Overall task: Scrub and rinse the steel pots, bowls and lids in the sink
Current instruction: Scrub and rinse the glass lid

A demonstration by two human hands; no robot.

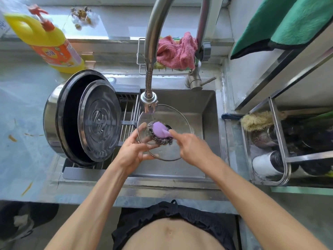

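Holding a glass lid (163, 154) over the steel sink (203, 103), the left hand (132, 152) grips its near-left rim, thumb on top and fingers curled beneath. The right hand (193, 147) pinches the purple handle of a steel-wool scrubber (159, 133), whose wire pad lies against the lid's upper face. A thin stream of water falls from the spray head of the tall faucet (149, 69) onto the far part of the lid. To the left, a large steel pot (52, 116) lies on its side on a drying rack (128, 116) across the sink's left edge, with a round steel lid (100, 120) leaning in its mouth. A yellow detergent bottle (46, 42) stands on the worktop (21, 109) behind the pot. Behind the faucet, a pink cloth (175, 51) sits in a wire caddy.
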